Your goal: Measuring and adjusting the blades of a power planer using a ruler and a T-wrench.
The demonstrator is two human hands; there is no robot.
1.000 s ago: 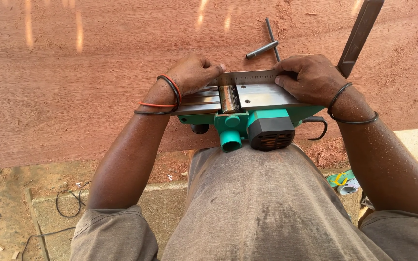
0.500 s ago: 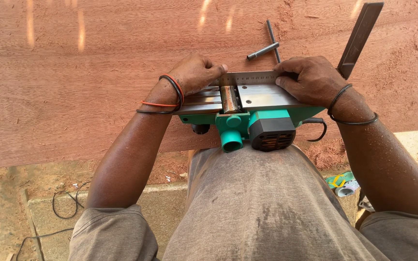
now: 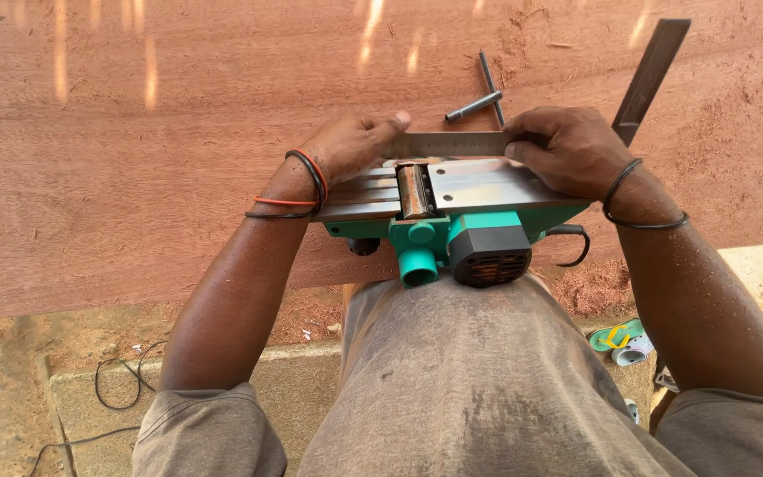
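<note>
Grip: both hands press a steel ruler (image 3: 452,144) edge-down along the upturned sole of an electric planer (image 3: 452,221); neither hand is closed round anything, fingers flat and pinching.
Left hand (image 3: 355,146): fingertips laid over the ruler's left end, palm resting on the planer's front shoe; cord bands at the wrist.
Right hand (image 3: 567,150): fingers curled over the ruler's right end, heel on the rear shoe.
Planer position: upside down, braced between the person's belly and the edge of a wide reddish board (image 3: 178,132), green body and dust port facing the camera.
Planer look: bright ribbed metal shoes, cutter drum (image 3: 412,190) exposed between them, black motor vent (image 3: 490,256), cable looping off to the right.
Risk: the ruler could skate on the smooth sole and bring a fingertip onto the cutter (blades bare, left fingers close by).
Risk: the tool is only wedged, not clamped; a lean could tip it off the board edge.
Right of the hands: T-handled socket wrench (image 3: 483,97) and a flat metal bar (image 3: 651,75) lying on the board, sawdust around.
</note>
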